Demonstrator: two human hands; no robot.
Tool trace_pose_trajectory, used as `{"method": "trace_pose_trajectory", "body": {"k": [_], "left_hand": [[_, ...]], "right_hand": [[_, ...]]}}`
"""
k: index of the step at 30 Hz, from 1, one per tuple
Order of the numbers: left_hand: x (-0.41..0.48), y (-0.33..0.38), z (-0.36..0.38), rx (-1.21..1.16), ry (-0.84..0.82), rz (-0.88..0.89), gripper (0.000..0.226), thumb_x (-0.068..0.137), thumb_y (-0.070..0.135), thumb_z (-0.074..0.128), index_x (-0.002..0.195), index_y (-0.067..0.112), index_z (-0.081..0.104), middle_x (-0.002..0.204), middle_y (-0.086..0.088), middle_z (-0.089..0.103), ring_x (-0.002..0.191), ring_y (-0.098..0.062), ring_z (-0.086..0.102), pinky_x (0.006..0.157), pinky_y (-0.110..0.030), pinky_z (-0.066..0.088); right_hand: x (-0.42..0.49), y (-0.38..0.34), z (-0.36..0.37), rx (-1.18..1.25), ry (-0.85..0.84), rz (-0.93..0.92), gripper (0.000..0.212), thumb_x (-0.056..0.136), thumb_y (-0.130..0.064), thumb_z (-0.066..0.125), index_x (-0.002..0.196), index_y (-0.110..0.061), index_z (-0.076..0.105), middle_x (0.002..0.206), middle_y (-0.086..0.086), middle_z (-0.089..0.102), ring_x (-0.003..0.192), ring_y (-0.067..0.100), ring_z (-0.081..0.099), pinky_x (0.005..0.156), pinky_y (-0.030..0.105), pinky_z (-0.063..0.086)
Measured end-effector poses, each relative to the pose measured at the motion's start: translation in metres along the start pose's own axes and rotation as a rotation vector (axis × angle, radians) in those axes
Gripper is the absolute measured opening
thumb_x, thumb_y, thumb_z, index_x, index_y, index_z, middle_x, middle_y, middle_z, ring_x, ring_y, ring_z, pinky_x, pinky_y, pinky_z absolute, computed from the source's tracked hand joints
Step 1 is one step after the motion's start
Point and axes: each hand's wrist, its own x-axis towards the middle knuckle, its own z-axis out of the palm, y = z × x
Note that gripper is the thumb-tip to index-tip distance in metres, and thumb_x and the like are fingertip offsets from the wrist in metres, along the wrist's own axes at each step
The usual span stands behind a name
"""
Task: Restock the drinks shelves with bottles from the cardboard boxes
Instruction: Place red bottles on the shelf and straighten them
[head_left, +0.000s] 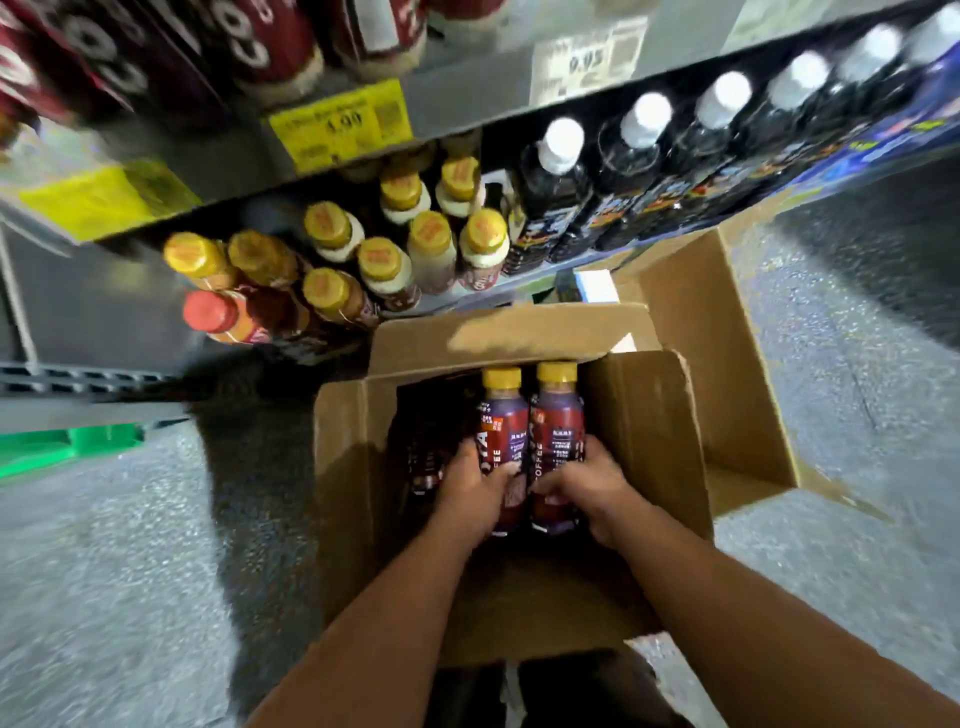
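— Two hands at work, so what has each got hold of?
— The left hand (470, 486) is wrapped round the lower half of the first bottle (501, 415), fingers curled over the label. The right hand (582, 483) grips the second bottle (558, 410) the same way.
— Where are those two?
— Side by side and touching, yellow caps pointing away from the wrists, inside the open cardboard box (353, 467). I cannot tell whether they rest on its bottom or are lifted.
— Anything else in there?
— Just left of the left hand there are more dark bottles (423, 457), too blurred to count.
— And past the fingertips?
— First the box's far flap (514, 338), then the low shelf, where yellow-capped bottles (384, 257) stand in a cluster. A red-capped bottle (210, 310) sits at their left end.
— To the right of that cluster?
— A row of black bottles with white caps (561, 143) runs off to the right. Nearer, beyond the right hand and out to its right, a second open box (727, 364) stands on the floor.
— Higher up?
— A yellow price tag (340, 124) hangs on the edge of the shelf above. Far left of the left hand, something green (67, 447) lies on the floor.
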Motion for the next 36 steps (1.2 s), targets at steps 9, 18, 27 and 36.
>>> {"method": "trace_pose_trajectory", "body": {"k": [9, 18, 27, 36], "left_hand": [[-0.12, 0.069, -0.045, -0.097, 0.044, 0.196, 0.031, 0.088, 0.008, 0.063, 0.118, 0.011, 0.053, 0.105, -0.003, 0.06, 0.098, -0.019, 0.057, 0.081, -0.023, 0.045], [-0.248, 0.138, -0.074, -0.397, 0.076, 0.3, 0.02, 0.081, 0.016, 0.07, 0.098, 0.025, 0.063, 0.106, -0.01, 0.07, 0.1, -0.03, 0.066, 0.093, -0.052, 0.05], [-0.427, 0.238, -0.121, -0.625, 0.026, 0.596, 0.027, 0.083, 0.002, 0.067, 0.109, 0.008, 0.062, 0.108, -0.017, 0.07, 0.089, -0.028, 0.069, 0.08, -0.04, 0.057], [-0.548, 0.29, -0.192, -0.678, 0.144, 0.829, 0.051, 0.076, 0.014, 0.076, 0.121, 0.011, 0.053, 0.108, -0.013, 0.071, 0.095, -0.03, 0.07, 0.082, -0.048, 0.056]], "right_hand": [[-0.138, -0.047, -0.025, 0.025, -0.008, -0.23, 0.062, 0.048, 0.014, 0.074, 0.103, -0.007, 0.056, 0.094, 0.018, 0.069, 0.08, 0.029, 0.064, 0.078, 0.047, 0.055], [-0.276, -0.089, -0.071, 0.016, -0.242, -0.528, 0.067, 0.036, 0.004, 0.072, 0.102, -0.009, 0.064, 0.095, 0.02, 0.072, 0.093, 0.042, 0.067, 0.087, 0.059, 0.051], [-0.459, -0.159, -0.116, 0.0, -0.31, -0.779, 0.052, 0.065, 0.026, 0.062, 0.104, -0.008, 0.06, 0.097, 0.017, 0.07, 0.09, 0.033, 0.066, 0.087, 0.045, 0.052], [-0.615, -0.198, -0.101, 0.013, -0.459, -1.086, 0.062, 0.048, -0.002, 0.079, 0.106, -0.013, 0.062, 0.099, 0.013, 0.073, 0.095, 0.033, 0.069, 0.089, 0.054, 0.052]]}}
